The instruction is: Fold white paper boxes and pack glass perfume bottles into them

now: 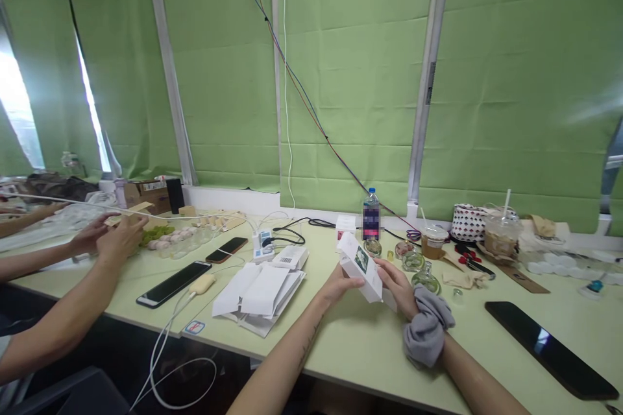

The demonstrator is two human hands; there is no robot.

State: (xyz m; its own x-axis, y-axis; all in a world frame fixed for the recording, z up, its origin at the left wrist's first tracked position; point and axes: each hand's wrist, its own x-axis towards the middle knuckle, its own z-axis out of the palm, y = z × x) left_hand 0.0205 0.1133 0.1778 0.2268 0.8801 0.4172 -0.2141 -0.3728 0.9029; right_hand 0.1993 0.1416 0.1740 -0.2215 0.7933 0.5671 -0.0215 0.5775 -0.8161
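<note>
Between my two hands I hold a small white cardboard box (361, 267) with a green picture on one face, tilted above the table. My left hand (339, 285) grips its left side, thumb across the front. The fingers of my right hand (396, 285) are closed on the box's right edge, by a white flap that hangs down; a grey scrunchie (428, 326) circles that wrist. To the left lies a pile of flattened white boxes (263, 290). Just past my right hand stand small glass bottles (426, 280) with greenish contents.
A water bottle (371, 215), a power strip (263, 245) and iced drink cups (433, 241) stand toward the wall. Phones (174, 283) lie left, and a large black phone (548, 347) lies right. At far left, a co-worker's hands (119, 233) hold a tan box.
</note>
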